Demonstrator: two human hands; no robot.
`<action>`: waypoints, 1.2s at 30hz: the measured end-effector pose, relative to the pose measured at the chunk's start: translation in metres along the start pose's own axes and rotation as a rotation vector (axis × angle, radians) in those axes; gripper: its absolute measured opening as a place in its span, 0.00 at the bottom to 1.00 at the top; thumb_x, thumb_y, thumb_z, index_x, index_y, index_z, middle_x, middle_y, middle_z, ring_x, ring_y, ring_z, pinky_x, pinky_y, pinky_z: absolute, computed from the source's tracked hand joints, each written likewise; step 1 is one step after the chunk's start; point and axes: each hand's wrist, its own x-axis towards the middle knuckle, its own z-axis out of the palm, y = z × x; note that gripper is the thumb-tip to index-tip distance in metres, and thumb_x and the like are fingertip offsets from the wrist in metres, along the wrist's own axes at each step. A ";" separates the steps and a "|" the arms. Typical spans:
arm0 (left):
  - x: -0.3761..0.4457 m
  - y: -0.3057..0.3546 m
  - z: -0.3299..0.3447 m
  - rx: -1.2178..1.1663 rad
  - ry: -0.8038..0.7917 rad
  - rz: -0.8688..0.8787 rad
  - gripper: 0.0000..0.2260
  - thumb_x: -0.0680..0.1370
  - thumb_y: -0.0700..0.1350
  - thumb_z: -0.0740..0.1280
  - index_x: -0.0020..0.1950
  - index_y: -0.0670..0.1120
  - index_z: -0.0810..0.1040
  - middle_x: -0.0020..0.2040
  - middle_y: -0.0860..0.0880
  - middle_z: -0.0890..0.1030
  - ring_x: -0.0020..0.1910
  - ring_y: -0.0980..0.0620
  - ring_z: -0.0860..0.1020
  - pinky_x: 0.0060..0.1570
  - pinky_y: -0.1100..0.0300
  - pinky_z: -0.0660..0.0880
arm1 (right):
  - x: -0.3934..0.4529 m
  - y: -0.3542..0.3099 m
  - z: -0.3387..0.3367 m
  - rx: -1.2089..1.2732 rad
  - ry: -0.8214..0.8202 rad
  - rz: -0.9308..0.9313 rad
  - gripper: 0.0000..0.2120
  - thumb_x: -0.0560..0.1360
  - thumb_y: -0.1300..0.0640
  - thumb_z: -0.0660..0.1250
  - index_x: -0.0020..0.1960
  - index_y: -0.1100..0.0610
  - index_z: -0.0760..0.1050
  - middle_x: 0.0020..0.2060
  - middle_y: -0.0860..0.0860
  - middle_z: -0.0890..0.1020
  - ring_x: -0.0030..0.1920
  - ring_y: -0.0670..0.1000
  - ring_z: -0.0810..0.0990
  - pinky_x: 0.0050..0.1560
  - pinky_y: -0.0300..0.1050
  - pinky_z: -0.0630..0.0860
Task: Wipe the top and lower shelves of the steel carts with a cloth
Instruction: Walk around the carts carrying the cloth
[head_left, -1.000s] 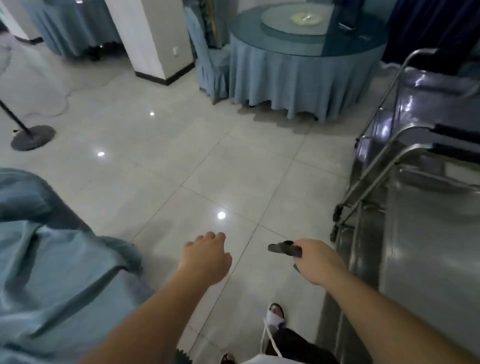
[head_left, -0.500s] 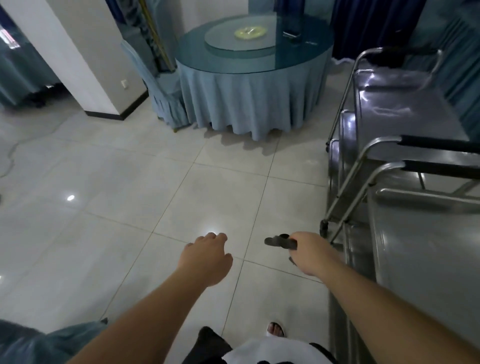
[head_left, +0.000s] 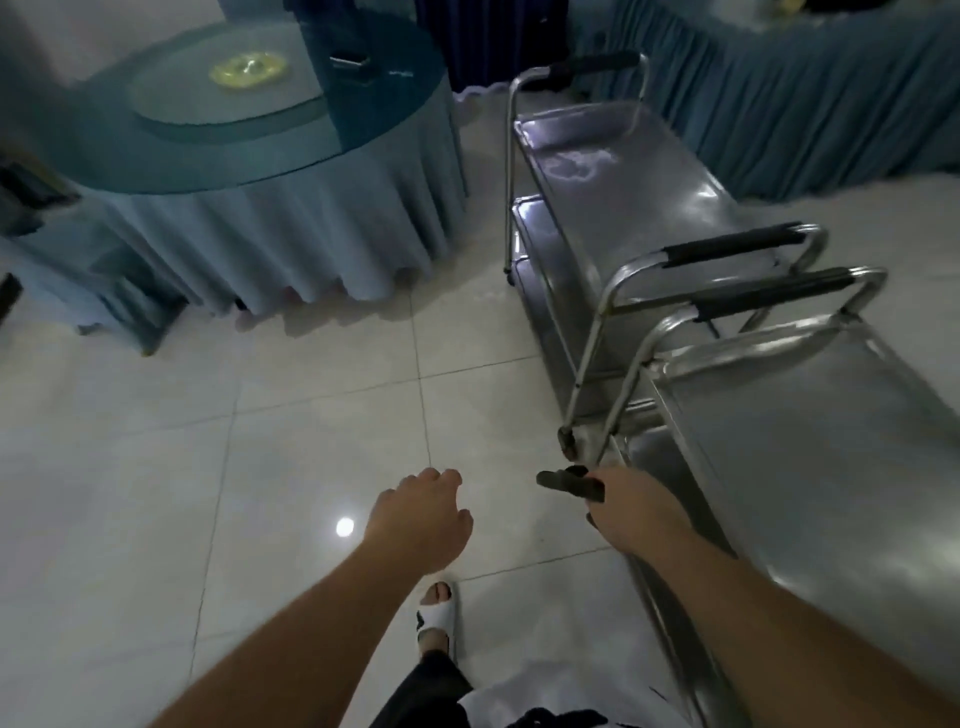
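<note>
Wiping not started: right hand (head_left: 631, 512) grips a small dark object (head_left: 569, 480), cloth unclear; left hand (head_left: 421, 519) loosely curled, empty; both carts (head_left: 810, 415) untouched, all shelves left

Silver-grey steel carts (head_left: 810, 447) with black handle grips (head_left: 732, 249); pale cream floor tiles (head_left: 322, 426) with thin dark grout lines; dusty-blue pleated tablecloth (head_left: 291, 228); teal glass tabletop (head_left: 249, 140); white sandal (head_left: 439, 616); dark object (head_left: 569, 482) in right hand (head_left: 636, 512).
</note>
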 end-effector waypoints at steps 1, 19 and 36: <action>0.017 -0.006 -0.007 0.019 -0.023 0.048 0.23 0.83 0.57 0.59 0.77 0.52 0.68 0.69 0.50 0.76 0.66 0.46 0.76 0.63 0.49 0.72 | 0.004 -0.003 0.000 0.020 0.009 0.047 0.08 0.83 0.50 0.64 0.60 0.45 0.77 0.43 0.46 0.80 0.40 0.48 0.80 0.47 0.49 0.81; 0.172 0.091 -0.062 0.402 -0.181 0.653 0.24 0.85 0.56 0.57 0.80 0.53 0.65 0.73 0.49 0.72 0.69 0.46 0.73 0.64 0.50 0.70 | -0.024 0.023 0.017 0.412 0.176 0.587 0.09 0.80 0.53 0.64 0.47 0.38 0.71 0.37 0.42 0.79 0.37 0.47 0.80 0.42 0.50 0.83; 0.306 0.133 -0.053 0.581 -0.369 0.923 0.23 0.84 0.55 0.58 0.80 0.54 0.66 0.73 0.49 0.73 0.68 0.45 0.74 0.63 0.49 0.73 | 0.045 0.003 0.055 0.703 0.262 1.096 0.05 0.80 0.53 0.66 0.45 0.46 0.74 0.37 0.47 0.81 0.36 0.49 0.79 0.32 0.43 0.69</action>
